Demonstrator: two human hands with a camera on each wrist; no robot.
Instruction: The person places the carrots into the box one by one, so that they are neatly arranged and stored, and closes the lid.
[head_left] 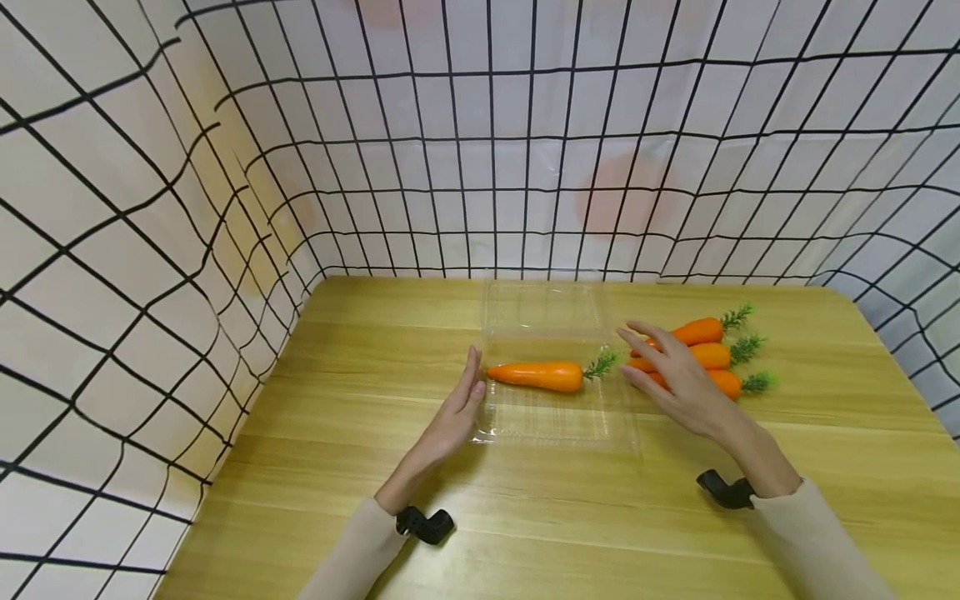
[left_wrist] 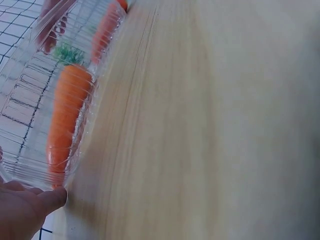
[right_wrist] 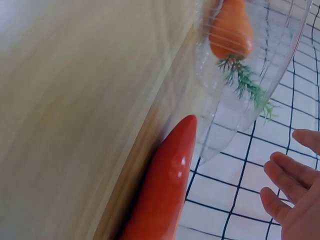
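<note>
A clear plastic clamshell box (head_left: pixel 555 423) lies with its lid (head_left: pixel 543 308) folded back toward the wall. Inside it rests one orange carrot (head_left: pixel 536 376), its green top pointing right. My left hand (head_left: pixel 456 408) touches the box's left side with straight fingers; in the left wrist view, the left hand (left_wrist: pixel 27 207) is at the box end near the carrot tip. My right hand (head_left: pixel 686 387) spreads over three carrots (head_left: pixel 712 357) right of the box and partly hides them. In the right wrist view, the right hand's fingers (right_wrist: pixel 290 175) stand apart from a carrot (right_wrist: pixel 162 190).
The wooden table (head_left: pixel 360 350) is enclosed by a white cloth wall (head_left: pixel 450 167) with a black grid pattern at the back and sides. A black band with a small device (head_left: pixel 426 525) is on the left wrist, another device (head_left: pixel 726 489) on the right.
</note>
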